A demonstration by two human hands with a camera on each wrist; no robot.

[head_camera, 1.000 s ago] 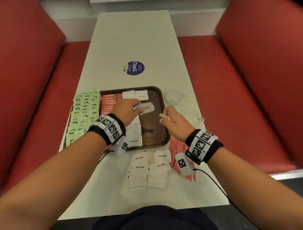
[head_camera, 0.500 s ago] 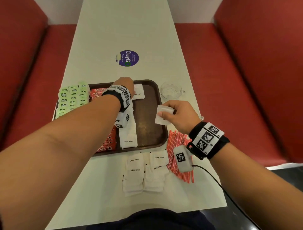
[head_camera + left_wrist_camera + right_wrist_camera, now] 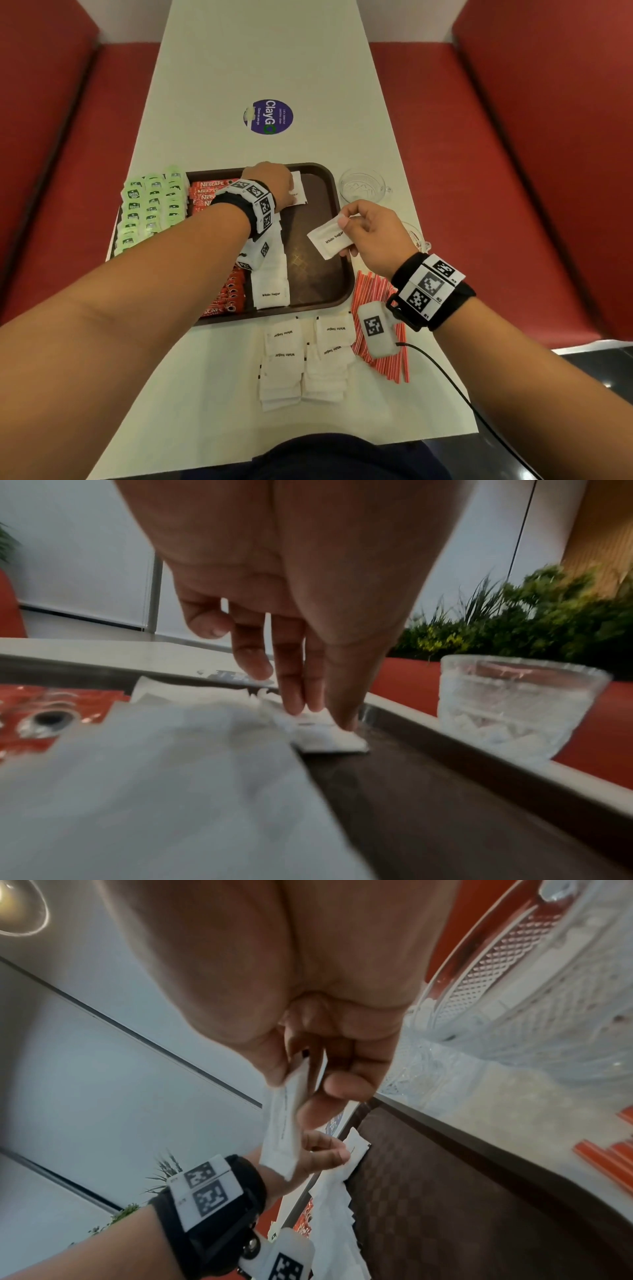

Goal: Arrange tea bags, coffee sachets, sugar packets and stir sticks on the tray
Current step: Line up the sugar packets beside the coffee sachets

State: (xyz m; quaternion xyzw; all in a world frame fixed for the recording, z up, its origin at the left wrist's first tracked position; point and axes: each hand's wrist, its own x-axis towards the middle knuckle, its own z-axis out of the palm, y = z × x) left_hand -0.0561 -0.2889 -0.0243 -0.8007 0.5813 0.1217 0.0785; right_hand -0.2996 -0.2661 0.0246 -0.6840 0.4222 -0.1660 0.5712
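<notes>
Currently, the right hand (image 3: 371, 236) pinches one sugar packet (image 3: 329, 238) between thumb and curled fingers (image 3: 346, 1087), above the right part of the tray (image 3: 337, 291). The left hand (image 3: 270, 181) presses straight fingers (image 3: 291, 685) on a packet at the tray's far end. Tea bags (image 3: 150, 205), coffee sachets (image 3: 205, 192) and a sugar row (image 3: 270, 284) lie on the tray; loose packets (image 3: 305, 359) and stir sticks (image 3: 394, 363) lie on the worktop (image 3: 267, 61).

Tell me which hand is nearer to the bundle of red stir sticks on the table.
Right. The right hand hovers just beyond the red stir sticks, pinching a white sugar packet; the left hand is at the brown tray's far end.
</notes>
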